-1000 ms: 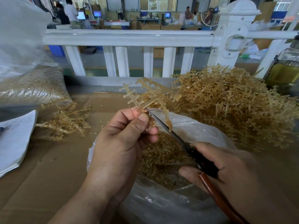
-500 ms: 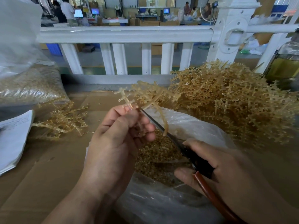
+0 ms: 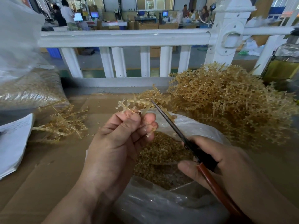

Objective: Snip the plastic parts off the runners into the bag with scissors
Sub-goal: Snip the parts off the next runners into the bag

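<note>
"Head view, which step?"

"Mid-snip. Left hand has fingers and thumb curled round the stem of one runner, holding it up over the mouth of the bag. Right hand is wrapped round the handles of the scissors, blades pointing up and away."

"Blades apart?"

"They look pressed together, or nearly. The tip sits right at a branch of the runner. Can't tell if a part is between them."

"Where are the parts?"

"Loose cut parts lie heaped inside the bag, under both hands. A few still sit on the held runner, some poking out by the left fingertips. A big uncut pile is on the bench behind the bag to the right, and a small heap of runners lies off to the left."

"How far along?"

"Early or middle, I'd say, since that pile is large."

"Next move?"

"Probably open the blades, set them at the neck of the next part, and cut with it above the bag so it drops in. The left hand may need to turn the runner to bring the remaining parts round. Keep the blades off the fingertips."
</note>
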